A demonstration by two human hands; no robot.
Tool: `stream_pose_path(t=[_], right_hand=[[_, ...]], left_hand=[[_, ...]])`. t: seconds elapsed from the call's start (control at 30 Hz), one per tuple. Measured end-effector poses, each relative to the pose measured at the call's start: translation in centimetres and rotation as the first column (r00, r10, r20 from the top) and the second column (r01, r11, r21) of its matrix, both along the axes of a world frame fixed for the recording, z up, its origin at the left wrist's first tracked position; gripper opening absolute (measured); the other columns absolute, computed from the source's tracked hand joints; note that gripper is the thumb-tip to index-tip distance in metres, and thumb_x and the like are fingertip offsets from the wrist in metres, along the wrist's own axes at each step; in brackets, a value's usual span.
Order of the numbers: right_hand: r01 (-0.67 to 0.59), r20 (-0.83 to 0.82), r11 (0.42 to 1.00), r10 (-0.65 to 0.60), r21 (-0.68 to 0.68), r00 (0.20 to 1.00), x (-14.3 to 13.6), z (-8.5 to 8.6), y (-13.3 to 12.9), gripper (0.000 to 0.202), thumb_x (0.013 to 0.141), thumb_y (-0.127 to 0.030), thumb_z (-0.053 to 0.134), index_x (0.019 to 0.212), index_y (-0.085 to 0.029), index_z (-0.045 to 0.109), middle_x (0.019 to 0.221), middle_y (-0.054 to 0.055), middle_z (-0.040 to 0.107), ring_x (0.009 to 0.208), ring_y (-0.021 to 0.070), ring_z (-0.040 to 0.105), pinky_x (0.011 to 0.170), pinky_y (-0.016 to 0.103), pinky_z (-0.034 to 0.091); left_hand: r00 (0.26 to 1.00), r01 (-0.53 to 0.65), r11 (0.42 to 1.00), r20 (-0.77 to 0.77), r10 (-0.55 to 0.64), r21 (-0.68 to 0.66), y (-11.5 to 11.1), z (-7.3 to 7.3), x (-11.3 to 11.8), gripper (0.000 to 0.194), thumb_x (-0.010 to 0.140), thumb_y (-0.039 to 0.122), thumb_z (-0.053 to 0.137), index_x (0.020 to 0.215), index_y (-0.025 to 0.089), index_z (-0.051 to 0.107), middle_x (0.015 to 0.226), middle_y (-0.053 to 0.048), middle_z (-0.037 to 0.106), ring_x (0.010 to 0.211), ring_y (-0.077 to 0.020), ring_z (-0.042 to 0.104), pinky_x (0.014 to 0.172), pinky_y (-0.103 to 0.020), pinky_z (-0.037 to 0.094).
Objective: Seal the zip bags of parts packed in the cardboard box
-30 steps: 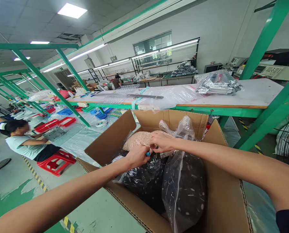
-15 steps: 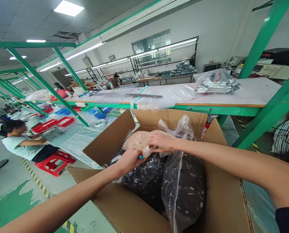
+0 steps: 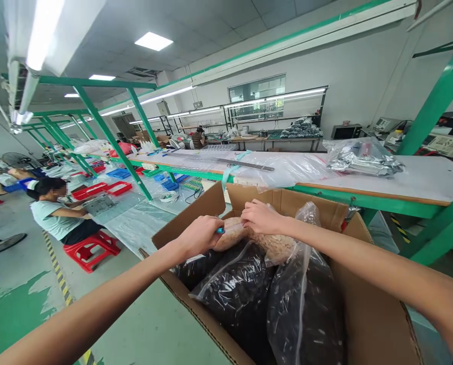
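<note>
An open cardboard box [image 3: 367, 324] stands in front of me. It holds clear plastic bags of small black parts [image 3: 241, 294] and one bag of pale tan parts [image 3: 277, 246] at the back. My left hand [image 3: 199, 235] is closed around a small blue-tipped tool at the tan bag's top. My right hand [image 3: 262, 218] pinches the plastic of the same bag right beside it.
A green-framed workbench [image 3: 363, 197] with plastic sheeting and a silver foil bag [image 3: 363, 159] runs behind the box. At the left a person [image 3: 57, 215] sits on a red stool [image 3: 91, 248] by tables with red trays. Green diagonal braces rise at right.
The view has tilted up and shifted. My hands moved up toward the box's far edge and closer together, and the tan bag has been drawn up with them.
</note>
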State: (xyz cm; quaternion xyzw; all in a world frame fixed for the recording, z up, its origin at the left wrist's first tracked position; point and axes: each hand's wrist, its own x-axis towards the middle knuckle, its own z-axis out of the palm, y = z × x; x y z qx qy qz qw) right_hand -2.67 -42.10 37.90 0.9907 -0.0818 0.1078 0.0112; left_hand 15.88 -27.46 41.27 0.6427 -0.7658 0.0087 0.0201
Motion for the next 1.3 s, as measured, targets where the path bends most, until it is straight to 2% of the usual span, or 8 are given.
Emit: stream_pose_path(t=[0.13,0.23,0.37,0.47,0.6,0.8,1.07,1.3], right_hand=[[0.05,0.043,0.989,-0.057,0.141,0.997,2.3,0.5,-0.8,0.011,0.087,-0.018,0.058,0.083,-0.017,0.069,0.086,0.005,0.068,0.09,0.02,0.052,0.077,0.034,0.029],[0.048,0.05,0.974,-0.061,0.22,0.997,3.4,-0.6,-1.3,0.011,0.085,-0.018,0.059,0.086,-0.018,0.07,0.087,0.005,0.068,0.09,0.0204,0.053,0.076,0.033,0.032],[0.002,0.076,0.962,-0.024,0.272,0.997,3.6,-2.2,-1.1,0.01,0.085,-0.018,0.06,0.09,-0.019,0.069,0.094,0.003,0.07,0.092,0.0199,0.053,0.08,0.034,0.035],[-0.011,0.104,0.95,-0.023,0.311,0.994,3.1,-2.9,-0.5,0.007,0.085,-0.019,0.061,0.085,-0.018,0.067,0.09,0.003,0.069,0.089,0.0185,0.054,0.08,0.033,0.035],[-0.026,0.151,0.938,-0.028,0.346,0.988,2.2,-3.7,0.1,0.007,0.084,-0.019,0.06,0.083,-0.019,0.067,0.086,0.002,0.068,0.086,0.018,0.054,0.079,0.033,0.035],[-0.024,0.178,0.923,-0.048,0.384,0.983,0.8,-4.6,0.9,0.009,0.084,-0.02,0.061,0.079,-0.019,0.067,0.084,0.001,0.069,0.083,0.0174,0.054,0.077,0.032,0.035],[-0.02,0.153,0.918,-0.045,0.397,0.987,0.1,-4.9,1.6,0.01,0.082,-0.017,0.06,0.076,-0.018,0.067,0.081,0.001,0.069,0.08,0.0177,0.053,0.075,0.032,0.035],[-0.009,0.165,0.908,-0.066,0.419,0.984,-0.1,-5.1,1.4,0.008,0.082,-0.018,0.06,0.078,-0.018,0.067,0.082,0.001,0.069,0.081,0.0177,0.054,0.077,0.031,0.037]], left_hand=[[0.99,0.022,0.998,-0.136,-0.03,-0.063,-0.2,-0.1,3.2,0.018,0.082,0.012,0.052,0.088,0.018,0.068,0.089,-0.004,0.069,0.083,-0.0191,0.063,0.073,-0.026,0.04],[0.978,0.004,0.998,-0.207,-0.016,-0.059,-0.6,-1.6,4.9,0.017,0.086,0.015,0.052,0.089,0.017,0.068,0.09,-0.004,0.069,0.083,-0.018,0.063,0.074,-0.025,0.04],[0.965,-0.013,1.0,-0.263,0.014,0.003,-1.4,-3.5,5.6,0.014,0.088,0.018,0.054,0.089,0.018,0.068,0.092,-0.003,0.07,0.085,-0.0181,0.064,0.075,-0.025,0.04],[0.958,0.032,0.999,-0.284,-0.026,0.019,-1.7,-4.1,5.4,0.013,0.089,0.021,0.056,0.09,0.018,0.068,0.092,-0.003,0.07,0.087,-0.0178,0.064,0.077,-0.025,0.041],[0.964,0.048,0.999,-0.262,-0.039,0.025,-1.6,-4.1,4.6,0.014,0.089,0.023,0.054,0.088,0.019,0.068,0.089,-0.003,0.07,0.082,-0.017,0.064,0.075,-0.025,0.041],[0.989,0.081,0.995,-0.128,-0.073,0.06,-1.2,-4.1,2.2,0.015,0.086,0.025,0.053,0.08,0.019,0.065,0.08,-0.003,0.069,0.073,-0.019,0.063,0.066,-0.027,0.039],[0.994,0.106,0.993,0.002,-0.106,0.058,-1.7,-4.9,-0.6,0.017,0.085,0.025,0.05,0.083,0.02,0.065,0.083,-0.004,0.071,0.076,-0.0238,0.065,0.059,-0.031,0.034],[0.995,0.033,0.997,-0.094,-0.026,0.074,-1.9,-5.0,-1.0,0.018,0.082,0.025,0.051,0.083,0.02,0.069,0.084,-0.004,0.072,0.079,-0.0238,0.065,0.064,-0.031,0.036]])
